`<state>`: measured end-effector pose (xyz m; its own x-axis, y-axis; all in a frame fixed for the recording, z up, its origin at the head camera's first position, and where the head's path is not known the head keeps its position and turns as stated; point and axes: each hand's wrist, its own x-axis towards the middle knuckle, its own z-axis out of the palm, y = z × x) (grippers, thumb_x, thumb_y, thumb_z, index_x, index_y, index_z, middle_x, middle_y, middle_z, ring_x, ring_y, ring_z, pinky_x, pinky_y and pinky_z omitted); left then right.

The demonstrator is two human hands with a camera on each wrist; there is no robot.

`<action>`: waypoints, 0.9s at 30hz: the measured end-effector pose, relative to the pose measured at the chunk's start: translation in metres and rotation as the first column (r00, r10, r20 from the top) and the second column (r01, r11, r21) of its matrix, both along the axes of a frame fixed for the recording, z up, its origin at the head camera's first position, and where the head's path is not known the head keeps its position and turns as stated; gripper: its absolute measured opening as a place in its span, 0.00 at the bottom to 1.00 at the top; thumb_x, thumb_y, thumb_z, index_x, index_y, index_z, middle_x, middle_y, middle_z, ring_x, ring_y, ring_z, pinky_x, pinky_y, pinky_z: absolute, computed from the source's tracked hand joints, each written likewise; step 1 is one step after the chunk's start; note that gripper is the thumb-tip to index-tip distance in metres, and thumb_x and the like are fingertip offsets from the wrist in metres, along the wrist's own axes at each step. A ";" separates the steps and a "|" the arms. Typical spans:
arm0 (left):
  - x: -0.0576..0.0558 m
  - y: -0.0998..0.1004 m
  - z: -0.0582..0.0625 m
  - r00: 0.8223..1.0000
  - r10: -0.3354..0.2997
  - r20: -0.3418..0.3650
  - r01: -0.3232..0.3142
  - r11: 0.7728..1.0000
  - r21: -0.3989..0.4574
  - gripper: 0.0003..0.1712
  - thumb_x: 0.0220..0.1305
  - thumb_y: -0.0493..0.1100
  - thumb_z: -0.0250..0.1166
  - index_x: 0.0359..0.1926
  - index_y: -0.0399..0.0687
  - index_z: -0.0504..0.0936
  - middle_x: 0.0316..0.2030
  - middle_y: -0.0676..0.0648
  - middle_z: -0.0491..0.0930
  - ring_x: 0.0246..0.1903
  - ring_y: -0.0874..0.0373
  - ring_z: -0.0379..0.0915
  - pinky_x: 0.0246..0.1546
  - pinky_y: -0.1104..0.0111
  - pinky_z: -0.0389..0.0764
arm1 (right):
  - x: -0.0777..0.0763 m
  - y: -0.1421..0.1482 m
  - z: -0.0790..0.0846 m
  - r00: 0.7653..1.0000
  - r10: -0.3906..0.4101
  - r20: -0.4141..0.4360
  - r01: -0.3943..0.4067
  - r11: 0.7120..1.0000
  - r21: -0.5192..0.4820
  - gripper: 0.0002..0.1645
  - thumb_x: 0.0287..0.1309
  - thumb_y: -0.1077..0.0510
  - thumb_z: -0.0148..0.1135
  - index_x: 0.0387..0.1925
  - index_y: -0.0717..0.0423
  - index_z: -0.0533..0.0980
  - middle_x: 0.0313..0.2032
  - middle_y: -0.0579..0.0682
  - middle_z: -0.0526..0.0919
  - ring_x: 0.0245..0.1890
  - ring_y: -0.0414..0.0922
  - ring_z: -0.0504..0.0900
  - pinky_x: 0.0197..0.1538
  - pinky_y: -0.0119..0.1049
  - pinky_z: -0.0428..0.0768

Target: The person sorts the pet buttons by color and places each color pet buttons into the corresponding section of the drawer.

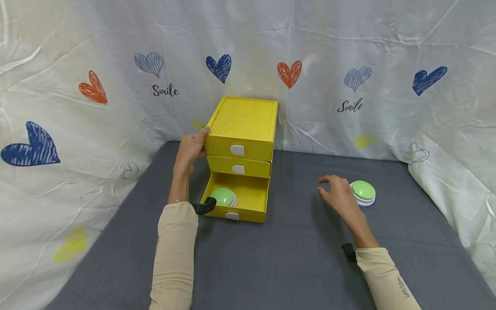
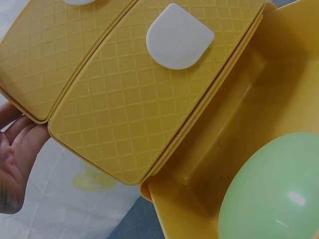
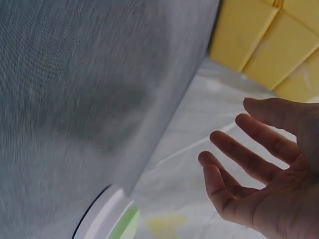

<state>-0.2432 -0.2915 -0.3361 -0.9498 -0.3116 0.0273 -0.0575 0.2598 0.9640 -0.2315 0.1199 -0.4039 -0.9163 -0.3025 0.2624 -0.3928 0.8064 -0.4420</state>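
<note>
A yellow three-drawer box [image 1: 244, 116] stands at the back of the table, its bottom drawer [image 1: 249, 191] pulled out and the two drawers above it closed. Inside the pulled-out drawer lies a round green-domed button [image 1: 222, 196] on a white base. My left hand [image 1: 190, 150] rests against the box's left side near the top front corner; in the left wrist view its fingers [image 2: 30, 137] lie along the side edge. My right hand [image 1: 341, 196] hovers over the table with fingers apart and holds nothing. Just right of it sits a second green-domed button [image 1: 363, 192].
A dark grey cloth [image 1: 294, 258] covers the table. Behind and along both sides hangs a white curtain [image 1: 317, 51] printed with hearts and the word Smile. White tabs [image 1: 237, 150] mark the drawer fronts.
</note>
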 end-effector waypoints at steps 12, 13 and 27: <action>0.000 0.000 -0.001 1.000 0.013 0.006 -0.013 1.000 -0.023 0.42 0.49 0.76 0.54 0.35 0.39 0.81 0.38 0.44 0.80 0.39 0.54 0.78 0.45 0.60 0.76 | -0.019 0.050 0.008 0.981 -0.155 0.117 0.144 0.985 0.099 0.21 0.55 0.60 0.62 0.50 0.64 0.74 0.47 0.68 0.75 0.20 0.50 0.75 0.21 0.39 0.71; 0.001 0.000 -0.001 1.000 0.017 0.006 -0.017 1.000 -0.023 0.41 0.49 0.76 0.54 0.35 0.40 0.81 0.37 0.45 0.80 0.39 0.54 0.78 0.45 0.60 0.77 | -0.020 0.054 0.009 0.979 -0.164 0.118 0.152 0.983 0.099 0.21 0.55 0.60 0.62 0.50 0.65 0.74 0.46 0.68 0.76 0.23 0.52 0.76 0.22 0.41 0.72; 0.002 0.000 0.000 1.000 0.004 -0.018 -0.003 1.000 0.002 0.40 0.49 0.74 0.56 0.29 0.38 0.79 0.31 0.46 0.80 0.36 0.54 0.78 0.45 0.59 0.77 | -0.029 0.090 -0.006 0.965 -0.211 0.159 0.188 0.971 0.146 0.30 0.49 0.59 0.65 0.53 0.70 0.69 0.46 0.73 0.72 0.42 0.67 0.71 0.39 0.54 0.69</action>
